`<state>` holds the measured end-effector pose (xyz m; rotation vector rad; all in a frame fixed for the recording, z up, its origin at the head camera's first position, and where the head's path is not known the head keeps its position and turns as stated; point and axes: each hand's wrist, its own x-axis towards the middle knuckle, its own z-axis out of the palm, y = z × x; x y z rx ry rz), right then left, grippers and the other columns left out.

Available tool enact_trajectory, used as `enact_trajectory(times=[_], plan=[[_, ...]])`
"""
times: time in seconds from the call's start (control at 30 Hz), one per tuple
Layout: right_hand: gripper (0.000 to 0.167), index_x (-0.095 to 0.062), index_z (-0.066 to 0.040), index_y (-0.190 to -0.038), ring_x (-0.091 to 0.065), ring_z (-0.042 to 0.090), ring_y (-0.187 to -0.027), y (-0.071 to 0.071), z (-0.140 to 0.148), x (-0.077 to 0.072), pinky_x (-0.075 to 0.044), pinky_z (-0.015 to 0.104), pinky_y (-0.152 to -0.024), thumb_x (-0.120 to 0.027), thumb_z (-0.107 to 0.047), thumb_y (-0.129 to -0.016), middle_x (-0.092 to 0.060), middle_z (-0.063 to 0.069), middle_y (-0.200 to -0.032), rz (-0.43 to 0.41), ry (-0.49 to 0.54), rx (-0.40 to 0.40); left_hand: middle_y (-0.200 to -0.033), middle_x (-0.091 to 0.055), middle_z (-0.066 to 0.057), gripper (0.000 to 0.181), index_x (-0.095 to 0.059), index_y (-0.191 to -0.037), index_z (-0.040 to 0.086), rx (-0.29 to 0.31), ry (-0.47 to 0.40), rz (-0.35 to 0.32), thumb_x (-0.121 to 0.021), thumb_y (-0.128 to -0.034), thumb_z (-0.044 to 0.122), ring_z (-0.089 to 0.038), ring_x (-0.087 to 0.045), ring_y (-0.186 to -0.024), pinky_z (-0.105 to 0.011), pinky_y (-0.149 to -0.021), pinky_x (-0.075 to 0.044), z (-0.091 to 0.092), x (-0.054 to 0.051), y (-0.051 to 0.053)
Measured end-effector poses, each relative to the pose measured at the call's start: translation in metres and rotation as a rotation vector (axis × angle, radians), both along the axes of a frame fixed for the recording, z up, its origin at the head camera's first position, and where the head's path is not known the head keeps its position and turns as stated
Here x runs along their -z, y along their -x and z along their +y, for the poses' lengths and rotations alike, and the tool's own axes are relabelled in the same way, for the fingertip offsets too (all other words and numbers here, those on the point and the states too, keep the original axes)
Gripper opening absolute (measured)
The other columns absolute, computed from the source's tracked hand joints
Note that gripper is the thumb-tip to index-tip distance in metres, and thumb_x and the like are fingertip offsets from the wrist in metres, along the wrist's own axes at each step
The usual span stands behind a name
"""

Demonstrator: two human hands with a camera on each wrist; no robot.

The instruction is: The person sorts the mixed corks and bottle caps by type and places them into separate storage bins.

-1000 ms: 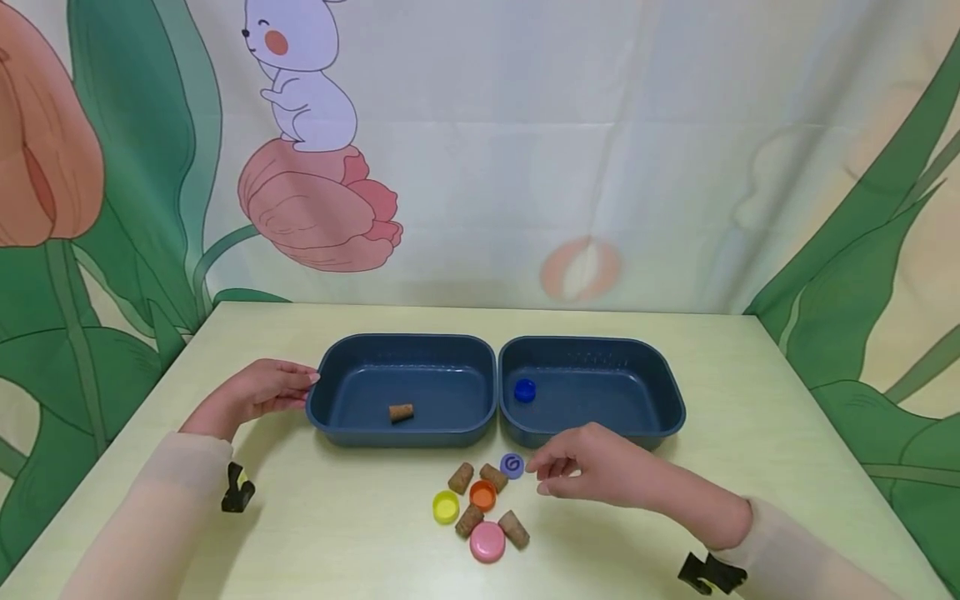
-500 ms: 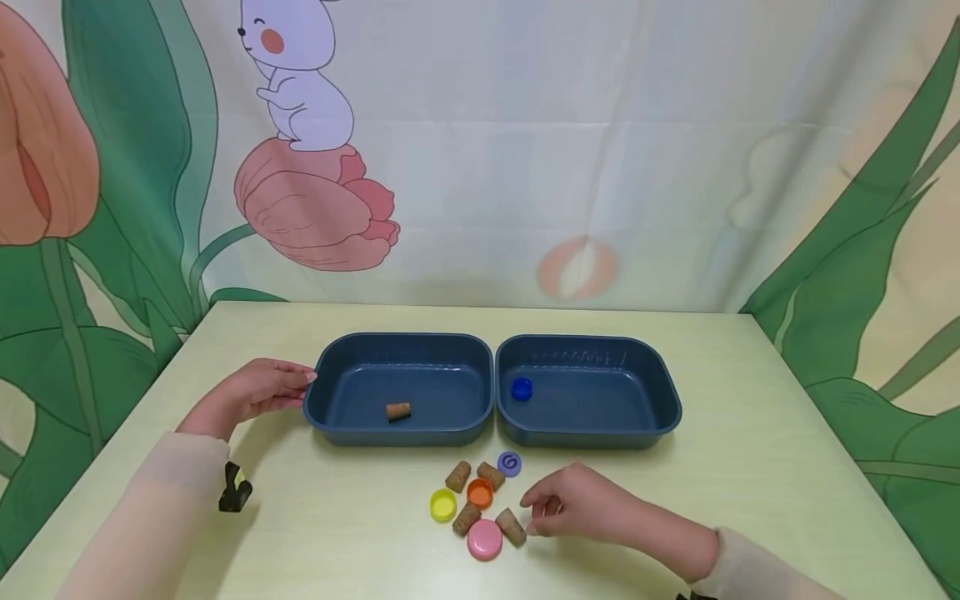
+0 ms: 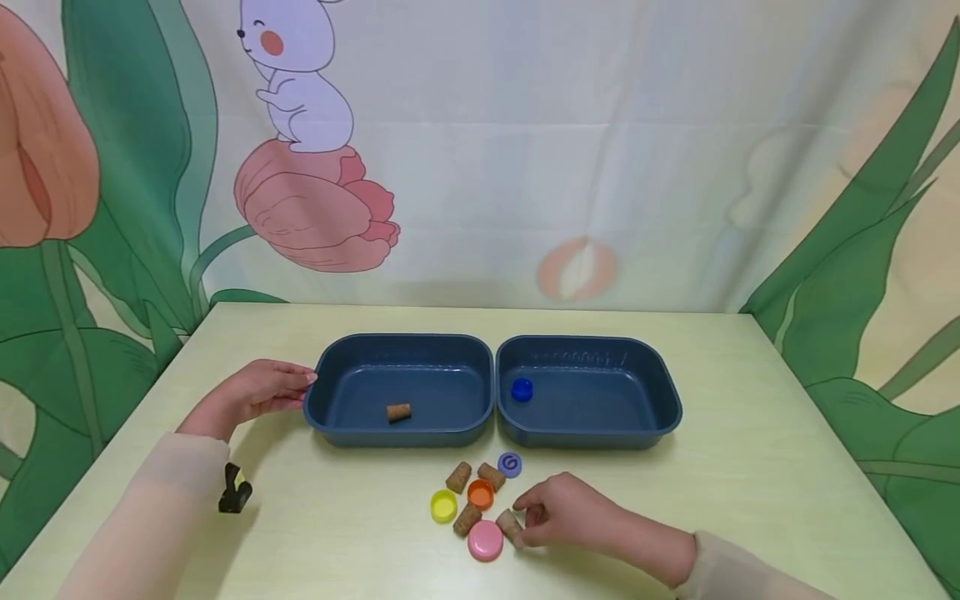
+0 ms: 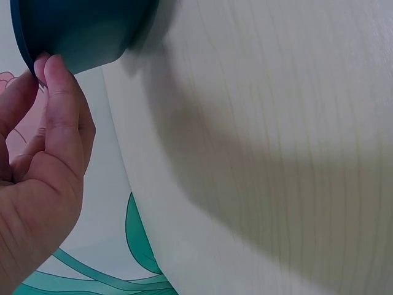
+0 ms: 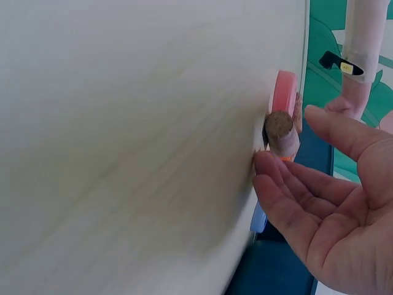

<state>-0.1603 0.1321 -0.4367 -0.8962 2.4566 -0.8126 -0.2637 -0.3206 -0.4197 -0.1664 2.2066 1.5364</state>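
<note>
My left hand (image 3: 258, 390) pinches the left end of a dark blue plastic bin (image 3: 408, 437); in the left wrist view its thumb and fingers meet at the rim. One cork (image 3: 399, 412) lies inside that bin. My right hand (image 3: 576, 517) is at the nearest cork (image 3: 509, 527), thumb and fingers spread on either side. The right wrist view shows this cork (image 5: 282, 132) between them, with a gap at the thumb. Around it lie several more corks (image 3: 467, 520), a pink cap (image 3: 486, 541), an orange cap (image 3: 481, 495), a yellow cap (image 3: 444, 506) and a purple spiral-marked cap (image 3: 510, 465).
A second dark blue bin (image 3: 592, 437) stands end to end with the first and holds a bright blue cap (image 3: 522, 389). Both rest on a pale wood-grain table (image 3: 300, 533). Behind the table hangs a printed curtain (image 3: 480, 167) with a rabbit and flowers.
My right hand has come down from beside the right bin to the nearest cork, towards the table's front. My left hand stays at the left bin's rim.
</note>
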Motion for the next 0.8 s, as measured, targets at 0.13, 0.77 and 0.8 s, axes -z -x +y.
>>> enact_trajectory(times=[0.13, 0.77, 0.8], plan=[[0.029, -0.077, 0.004, -0.106, -0.048, -0.005, -0.063, -0.001, -0.003, 0.001, -0.046, 0.015, -0.065, -0.081, -0.013, -0.082, -0.07, -0.001, -0.07, 0.003, -0.006, 0.015, -0.084, -0.069, 0.011, 0.055, -0.037, -0.147, -0.018, -0.003, 0.004, -0.001, -0.052, -0.1074, 0.017, -0.002, -0.067, -0.078, -0.02, -0.079, -0.062, 0.001, -0.002, 0.0], [0.01, -0.074, -0.006, -0.074, -0.038, 0.001, -0.058, -0.003, -0.012, 0.003, -0.032, 0.018, -0.058, -0.077, -0.007, -0.083, -0.044, -0.011, -0.055, 0.03, -0.054, 0.052, -0.083, -0.07, 0.01, 0.054, -0.039, -0.146, -0.018, -0.014, 0.003, -0.012, -0.053, -0.1073, 0.017, -0.003, -0.067, -0.077, -0.02, -0.078, -0.063, -0.001, 0.0, 0.0], [0.007, -0.076, -0.005, -0.076, -0.039, 0.001, -0.059, -0.002, -0.012, 0.003, -0.033, 0.018, -0.059, -0.077, -0.007, -0.083, -0.046, -0.01, -0.056, 0.027, -0.051, 0.054, -0.083, -0.07, 0.01, 0.054, -0.04, -0.146, -0.017, -0.016, 0.004, -0.014, -0.053, -0.1071, 0.018, -0.003, -0.067, -0.077, -0.019, -0.078, -0.062, -0.001, 0.0, 0.001]])
